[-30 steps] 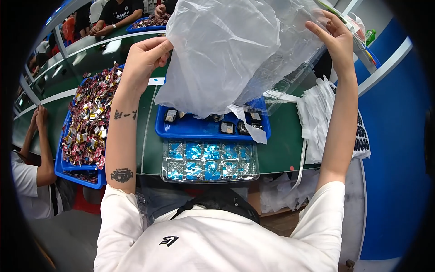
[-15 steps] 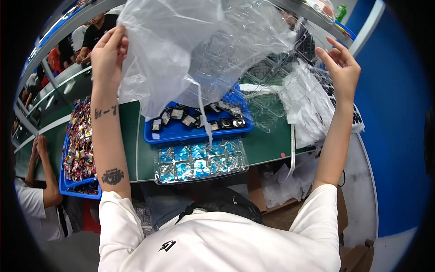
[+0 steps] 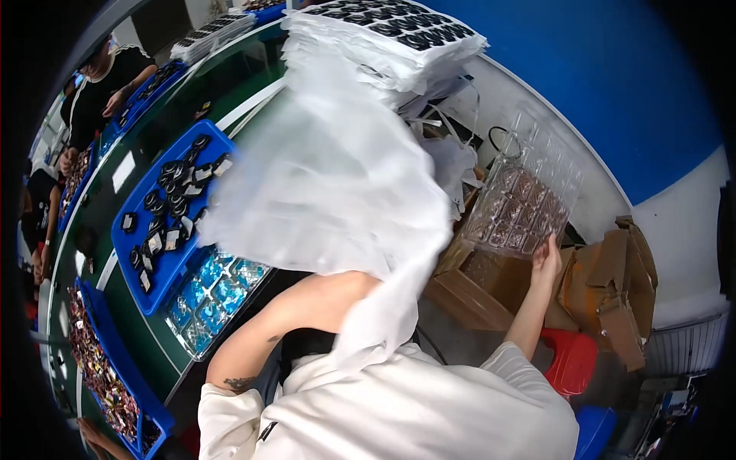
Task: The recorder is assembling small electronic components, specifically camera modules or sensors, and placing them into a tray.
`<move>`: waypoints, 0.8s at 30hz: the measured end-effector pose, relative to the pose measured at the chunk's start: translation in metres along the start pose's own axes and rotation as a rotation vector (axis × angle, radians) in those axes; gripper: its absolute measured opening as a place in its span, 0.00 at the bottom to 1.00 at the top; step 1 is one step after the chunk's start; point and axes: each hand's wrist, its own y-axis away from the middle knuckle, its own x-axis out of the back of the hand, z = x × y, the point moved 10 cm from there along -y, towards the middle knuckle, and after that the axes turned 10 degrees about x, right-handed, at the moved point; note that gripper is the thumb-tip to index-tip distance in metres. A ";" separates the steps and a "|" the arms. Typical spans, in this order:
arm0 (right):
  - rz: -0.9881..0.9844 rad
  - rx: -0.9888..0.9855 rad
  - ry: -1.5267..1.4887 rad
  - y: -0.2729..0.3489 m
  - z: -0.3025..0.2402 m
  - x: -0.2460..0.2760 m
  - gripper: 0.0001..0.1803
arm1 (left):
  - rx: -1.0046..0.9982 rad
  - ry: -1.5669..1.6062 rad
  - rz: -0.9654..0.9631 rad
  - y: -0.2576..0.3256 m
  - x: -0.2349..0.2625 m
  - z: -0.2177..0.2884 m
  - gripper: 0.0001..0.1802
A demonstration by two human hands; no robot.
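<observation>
A translucent white plastic sheet or bag (image 3: 337, 176) billows in front of me, smeared by motion. My left forearm crosses toward the middle, and the sheet covers the left hand, so its fingers do not show. Out to the right, my right hand (image 3: 547, 264) grips the lower edge of a clear plastic blister tray (image 3: 521, 199) with moulded pockets. The tray is tilted above an open cardboard box (image 3: 471, 299). On the bench's near edge lies another clear tray (image 3: 215, 299) with blue and silvery pieces in its pockets.
A blue bin (image 3: 130, 222) of small black parts stands on the green bench (image 3: 165, 349). Nearer left is a blue bin (image 3: 157, 414) heaped with coloured wired pieces. Stacked trays of black parts (image 3: 406, 31) stand at the back. A red stool (image 3: 571, 356) is at right. People work at far left.
My view has turned to the right. The clear tray has come away from the white sheet and is now in my right hand, out at the right. My left hand has dropped inward behind the sheet.
</observation>
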 end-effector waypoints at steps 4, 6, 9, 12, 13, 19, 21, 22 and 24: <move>0.405 -0.193 -0.079 0.002 0.107 0.147 0.17 | 0.283 -0.104 -0.690 -0.057 -0.119 -0.125 0.12; 0.542 -0.192 -0.070 0.010 0.133 0.183 0.17 | 0.454 0.199 -0.755 -0.083 -0.139 -0.164 0.13; 0.642 -0.184 -0.042 0.012 0.158 0.218 0.12 | 0.481 0.341 -0.478 -0.147 -0.157 -0.202 0.12; 0.585 -0.050 0.180 0.002 0.153 0.226 0.09 | 0.094 0.214 0.069 -0.220 -0.148 -0.207 0.19; 0.480 -0.027 0.226 0.011 0.180 0.166 0.08 | 0.252 0.506 0.220 -0.224 -0.126 -0.280 0.21; 0.215 -0.065 0.601 -0.042 0.191 0.187 0.11 | 0.236 -0.200 -0.020 -0.267 -0.160 -0.250 0.23; 0.292 -0.118 1.046 0.013 0.195 0.110 0.16 | 0.456 -0.308 -0.406 -0.231 -0.169 -0.303 0.24; 0.476 -0.091 1.500 0.039 0.141 0.096 0.20 | 0.543 -0.288 -0.677 -0.217 -0.185 -0.286 0.25; 0.418 0.155 1.436 0.041 0.112 0.073 0.28 | 0.650 0.142 -0.486 -0.213 -0.185 -0.276 0.26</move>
